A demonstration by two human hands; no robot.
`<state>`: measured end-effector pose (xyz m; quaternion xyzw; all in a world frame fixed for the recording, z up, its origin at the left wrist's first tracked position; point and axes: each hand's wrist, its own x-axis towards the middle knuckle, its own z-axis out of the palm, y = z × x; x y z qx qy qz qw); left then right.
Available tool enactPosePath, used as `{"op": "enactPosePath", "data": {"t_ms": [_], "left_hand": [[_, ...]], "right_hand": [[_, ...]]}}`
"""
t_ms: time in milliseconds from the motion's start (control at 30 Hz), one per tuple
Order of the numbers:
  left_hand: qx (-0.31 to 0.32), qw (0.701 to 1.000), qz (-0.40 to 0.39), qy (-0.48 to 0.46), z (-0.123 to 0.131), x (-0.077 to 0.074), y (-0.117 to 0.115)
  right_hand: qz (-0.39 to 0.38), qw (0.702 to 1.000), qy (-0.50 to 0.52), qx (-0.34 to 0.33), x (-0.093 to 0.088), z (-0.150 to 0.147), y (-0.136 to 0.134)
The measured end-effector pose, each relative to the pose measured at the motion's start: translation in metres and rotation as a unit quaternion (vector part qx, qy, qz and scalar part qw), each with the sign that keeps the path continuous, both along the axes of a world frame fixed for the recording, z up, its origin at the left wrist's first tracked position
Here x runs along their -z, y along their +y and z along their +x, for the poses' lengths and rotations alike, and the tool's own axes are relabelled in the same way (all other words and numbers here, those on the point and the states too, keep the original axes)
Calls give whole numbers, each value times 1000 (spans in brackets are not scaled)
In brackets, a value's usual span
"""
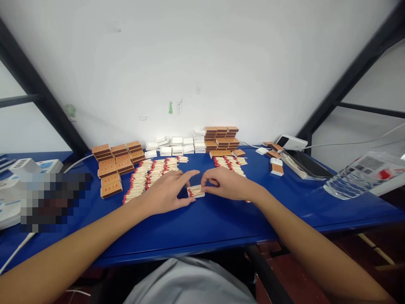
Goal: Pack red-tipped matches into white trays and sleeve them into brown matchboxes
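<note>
A small white matchbox tray with red-tipped matches in it lies on the blue table between my hands. My left hand stands at the tray's left end, its index finger stretched out and its thumb apart in front; whether a bent finger touches the tray I cannot tell. Thumb and index finger of my right hand are pinched together at the tray's right end, on the ends of the matches. Loose matches lie in rows beside my left hand, and more matches lie behind my right.
Brown matchboxes are stacked at left, others at the back by white trays. At right are a white-and-brown box, a black phone-like device and a water bottle. A power strip lies far left.
</note>
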<state>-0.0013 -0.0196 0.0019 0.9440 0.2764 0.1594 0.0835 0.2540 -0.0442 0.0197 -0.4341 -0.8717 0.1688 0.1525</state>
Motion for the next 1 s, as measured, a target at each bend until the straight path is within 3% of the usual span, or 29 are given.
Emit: {"op": "enactPosePath", "data": {"t_ms": [367,500,633,833,1000], "left_hand": [[-1,1000,2,-17,-2,4,5],[3,1000,20,-17,-5,4,8],[53,998,40,-24,-4,2,8],[93,994,36,-43,-1,3,8],[88,994,47,-40,-3,5,9]], "right_hand": [[-17,1000,12,12,4,-10,1],[27,997,53,56,-9,11,2],[58,987,80,126,-27,45,4],[-69,989,-50,122,-24,67,6],[-87,983,-82,141,-17,65,4]]}}
